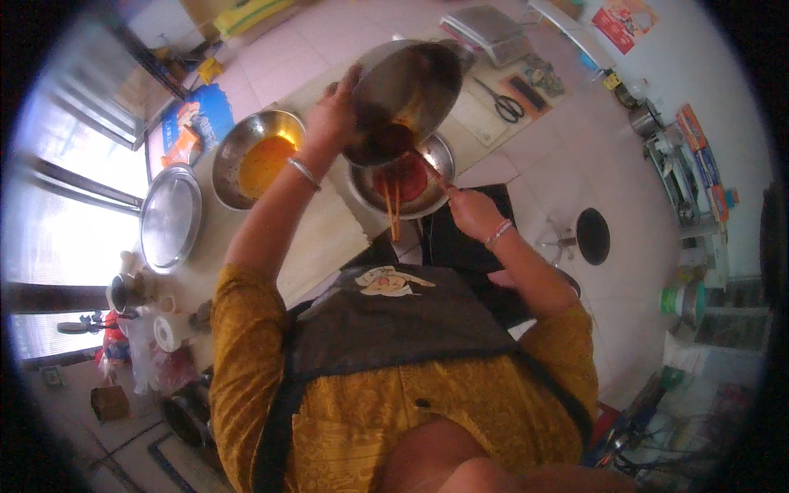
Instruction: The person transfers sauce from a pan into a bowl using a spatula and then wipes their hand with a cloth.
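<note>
My left hand [336, 117] grips the rim of a large metal pan [425, 80], tilted on its side above a steel bowl [441, 154]. Dark residue coats the pan's inside. Red contents [410, 179] lie in the bowl, and a pair of wooden chopsticks [394, 212] leans over its near rim. My right hand [474, 212] is closed around the handle of a utensil [436, 171], whose far end reaches to the pan's lower edge; its tip is hidden. Left of my left forearm stands a second steel bowl [225, 166] with orange-yellow liquid [265, 166].
An oval metal tray [172, 215] lies at the table's left. Black-handled scissors [506, 108] rest on the right part of the table, beyond the bowl, with a lidded container [484, 31] farther back. A round black stool [593, 236] stands on the floor at right.
</note>
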`<state>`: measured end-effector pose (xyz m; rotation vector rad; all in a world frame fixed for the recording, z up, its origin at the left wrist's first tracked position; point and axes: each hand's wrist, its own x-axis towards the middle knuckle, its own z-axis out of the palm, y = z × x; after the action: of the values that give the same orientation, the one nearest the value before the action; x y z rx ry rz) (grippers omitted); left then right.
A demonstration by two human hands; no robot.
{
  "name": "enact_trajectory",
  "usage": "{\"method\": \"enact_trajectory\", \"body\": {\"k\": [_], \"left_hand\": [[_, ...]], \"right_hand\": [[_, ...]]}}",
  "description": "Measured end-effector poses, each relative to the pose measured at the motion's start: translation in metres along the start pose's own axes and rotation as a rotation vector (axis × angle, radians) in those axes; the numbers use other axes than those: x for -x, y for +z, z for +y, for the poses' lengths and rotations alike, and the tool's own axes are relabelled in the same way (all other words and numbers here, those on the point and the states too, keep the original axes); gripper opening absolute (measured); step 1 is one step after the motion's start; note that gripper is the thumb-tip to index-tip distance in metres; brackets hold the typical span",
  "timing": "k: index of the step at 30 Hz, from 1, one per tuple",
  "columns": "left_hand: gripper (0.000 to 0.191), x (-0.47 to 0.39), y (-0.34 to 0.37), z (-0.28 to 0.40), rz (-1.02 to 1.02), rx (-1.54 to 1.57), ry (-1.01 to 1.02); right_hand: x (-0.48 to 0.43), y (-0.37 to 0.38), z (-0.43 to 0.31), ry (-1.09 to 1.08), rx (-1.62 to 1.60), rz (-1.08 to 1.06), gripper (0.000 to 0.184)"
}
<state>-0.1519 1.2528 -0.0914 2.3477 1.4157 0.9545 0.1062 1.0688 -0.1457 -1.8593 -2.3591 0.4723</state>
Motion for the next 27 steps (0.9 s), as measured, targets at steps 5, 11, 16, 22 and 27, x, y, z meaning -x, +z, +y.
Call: {"method": "enact_trajectory", "body": {"k": [5, 11, 16, 22, 27], "left_hand": [[0.063, -0.006, -0.005, 0.019, -0.129, -0.103, 0.011], [0.061, 0.005, -0.003, 0.03, -0.108, -0.223, 0.108], [0.061, 0.008, 0.01, 0.022, -0.063, -0.189, 0.114], [0.058, 0.008, 0.017, 0.024, -0.057, -0.122, 0.053], [0.059, 0.006, 0.028, -0.001, -0.033, -0.139, 0.049]], "right_hand": [[-0.013, -0.031, 0.001, -0.018, 0.082, -0.113, 0.045], [0.006, -0.045, 0.008, -0.022, 0.05, -0.158, 0.042], [0.001, -0.047, 0.011, -0.024, -0.064, -0.017, 0.042], [-0.013, -0.023, 0.016, -0.078, -0.126, -0.023, 0.038], [0.017, -0.052, 0.007, -0.055, -0.061, -0.125, 0.036]]}}
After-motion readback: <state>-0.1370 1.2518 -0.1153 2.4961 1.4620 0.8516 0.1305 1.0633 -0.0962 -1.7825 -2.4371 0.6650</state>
